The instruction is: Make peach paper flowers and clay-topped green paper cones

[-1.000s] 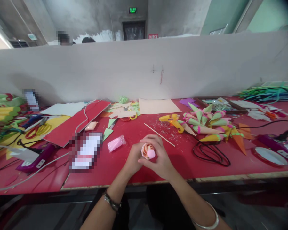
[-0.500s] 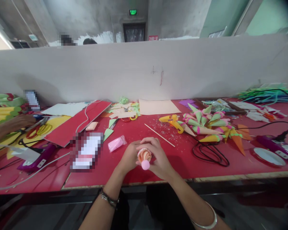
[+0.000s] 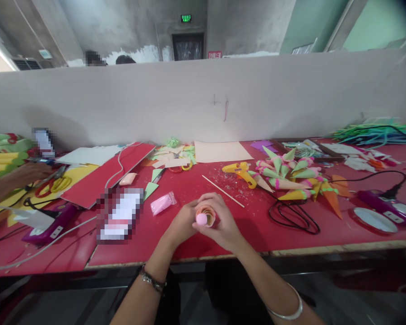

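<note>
A rolled peach paper cone (image 3: 210, 216) is held between my two hands above the table's front part, its round opening turned up toward me. On the near side of that opening sits a pink ball (image 3: 201, 219) that looks like soft clay. My left hand (image 3: 184, 222) closes on the cone's left side, fingers partly hidden. My right hand (image 3: 225, 221) wraps the far and right sides, its thumb near the ball. Left of my hands lies a pink clay packet (image 3: 162, 204). Beyond them rests a thin wooden stick (image 3: 223, 191).
A yellow glue gun (image 3: 241, 174) with a black cord lies to the right, beside a pile of paper cones (image 3: 287, 169). A phone (image 3: 121, 214) and a red board (image 3: 106, 176) are on the left. Another person's hand (image 3: 30, 176) works at far left. A white partition (image 3: 155, 99) stands behind.
The cone has tipped so that its opening shows more. The pink ball has moved up and slightly left, and both hands still hold the cone.
</note>
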Motion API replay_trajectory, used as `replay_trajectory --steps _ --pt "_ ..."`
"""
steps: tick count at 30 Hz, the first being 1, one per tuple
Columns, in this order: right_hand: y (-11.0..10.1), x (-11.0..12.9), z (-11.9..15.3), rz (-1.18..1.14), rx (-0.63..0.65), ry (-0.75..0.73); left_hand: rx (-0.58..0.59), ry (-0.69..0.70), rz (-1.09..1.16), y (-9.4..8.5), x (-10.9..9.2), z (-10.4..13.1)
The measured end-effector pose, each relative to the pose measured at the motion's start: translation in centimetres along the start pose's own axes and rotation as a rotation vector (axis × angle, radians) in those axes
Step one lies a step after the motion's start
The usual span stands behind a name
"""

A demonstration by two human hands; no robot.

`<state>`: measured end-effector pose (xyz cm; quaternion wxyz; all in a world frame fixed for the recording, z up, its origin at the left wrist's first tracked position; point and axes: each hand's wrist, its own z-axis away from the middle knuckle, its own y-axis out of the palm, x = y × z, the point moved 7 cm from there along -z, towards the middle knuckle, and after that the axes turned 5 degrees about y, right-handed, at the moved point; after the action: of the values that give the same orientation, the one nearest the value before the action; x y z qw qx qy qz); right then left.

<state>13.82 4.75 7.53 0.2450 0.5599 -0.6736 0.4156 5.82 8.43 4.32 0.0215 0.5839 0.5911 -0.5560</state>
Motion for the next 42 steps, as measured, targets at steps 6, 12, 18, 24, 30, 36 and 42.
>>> replay_trajectory --steps 6,12,18,24,30,36,42 --pt "-0.4 -1.3 0.0 -0.114 -0.009 0.100 0.025 0.059 0.023 0.0 -0.9 -0.3" --pt "-0.9 -1.7 -0.3 -0.238 -0.016 0.118 -0.001 0.044 -0.010 -0.1 -0.4 -0.2" --pt "-0.4 -3.0 -0.1 -0.561 0.034 0.277 0.055 -0.002 0.138 0.1 -0.8 -0.2" --pt "-1.0 -2.9 -0.1 -0.508 -0.036 0.286 0.073 -0.062 0.165 0.2 -0.7 -0.2" --pt "-0.6 -4.0 0.0 -0.560 -0.054 0.360 0.077 -0.095 0.256 0.5 -0.5 -0.1" --pt "-0.4 -4.6 0.0 -0.620 -0.058 0.389 0.088 -0.110 0.237 0.7 -0.4 -0.1" --pt "-0.7 -4.6 0.0 -0.597 -0.077 0.438 0.040 -0.062 0.159 0.3 -0.4 -0.2"
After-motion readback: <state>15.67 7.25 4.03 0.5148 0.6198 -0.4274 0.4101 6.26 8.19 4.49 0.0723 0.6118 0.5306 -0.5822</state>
